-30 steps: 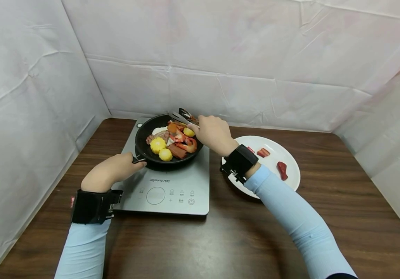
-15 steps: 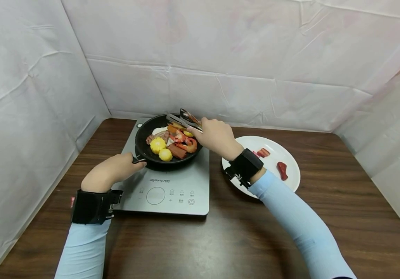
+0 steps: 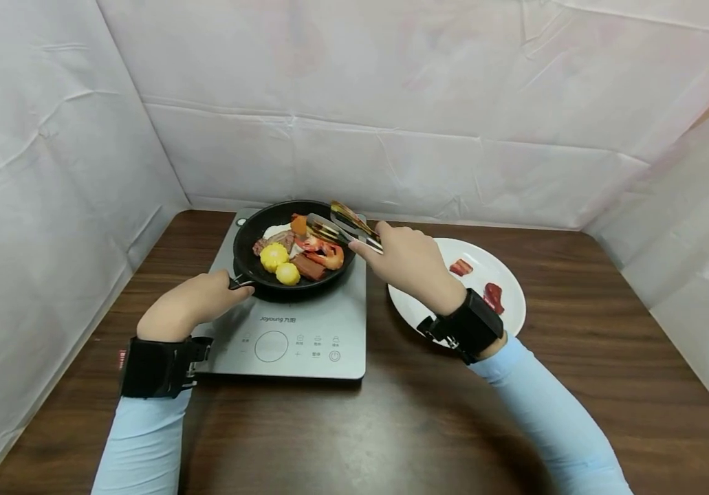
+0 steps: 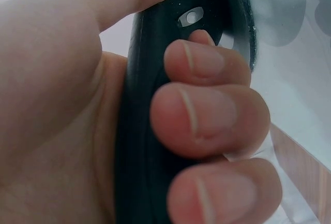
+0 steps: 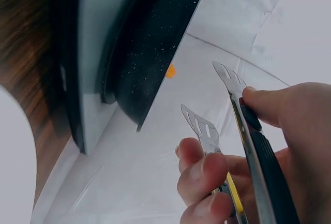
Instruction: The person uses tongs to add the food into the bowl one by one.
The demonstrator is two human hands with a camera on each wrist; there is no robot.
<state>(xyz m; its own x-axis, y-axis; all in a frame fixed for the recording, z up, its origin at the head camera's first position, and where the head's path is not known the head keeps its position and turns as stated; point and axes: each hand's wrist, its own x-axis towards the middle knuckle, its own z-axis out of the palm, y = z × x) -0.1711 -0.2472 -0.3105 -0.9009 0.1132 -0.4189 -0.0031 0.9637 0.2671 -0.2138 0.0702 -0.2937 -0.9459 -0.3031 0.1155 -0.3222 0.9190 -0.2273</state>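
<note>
Over the right edge of the frying pan [image 3: 292, 247], the person's right hand [image 3: 412, 265] grips a pair of metal tongs [image 3: 344, 229], thumb on one arm and fingers curled round the other. From the right wrist view the two slotted tips are spread apart with nothing between them, hanging just off the pan's rim. The left hand [image 3: 190, 309] is wrapped tight around the pan's black handle [image 4: 155, 131], fingers [image 4: 207, 115] curled fully over it, thumb along the top. The pan sits on a grey induction cooker [image 3: 292, 323] toward the back of the dark wood surface [image 3: 391, 426]. It's loaded with food: corn pieces [image 3: 275, 256], shrimp [image 3: 323, 253], a brown sausage chunk and some meat. Just right of the cooker is a white plate [image 3: 509, 316] with a couple of reddish meat pieces [image 3: 492, 295] on it, partly behind the right wrist. Both wrists wear black straps over light blue sleeves. White sheeting walls off the surface on three sides.
</note>
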